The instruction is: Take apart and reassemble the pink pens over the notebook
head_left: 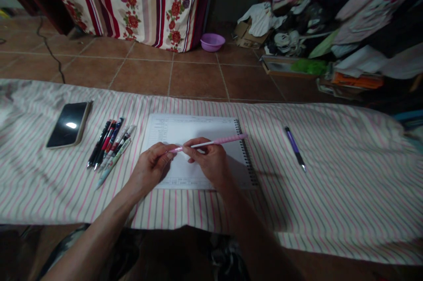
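A pink and white pen (pixel 230 139) is held level between my two hands, above a spiral notebook (pixel 198 125). My left hand (pixel 154 162) is closed, pinching the pen's pink left end between thumb and fingers. My right hand (pixel 208 156) is also closed, its fingertips around the white part, while the thick pink end sticks out to the right. Whether the pink left end is joined to the white part, I cannot tell. The notebook lies open at a pale page with printed edges, its black coil on the right.
Several pens (pixel 110 144) lie in a bunch to the left, beside a dark-screened phone (pixel 68 124). On the right, a purple pen (pixel 294 146) rests on the striped cloth (pixel 343 175). Beyond are a tiled floor, a purple basin (pixel 212 43) and piled clothes (pixel 363 20).
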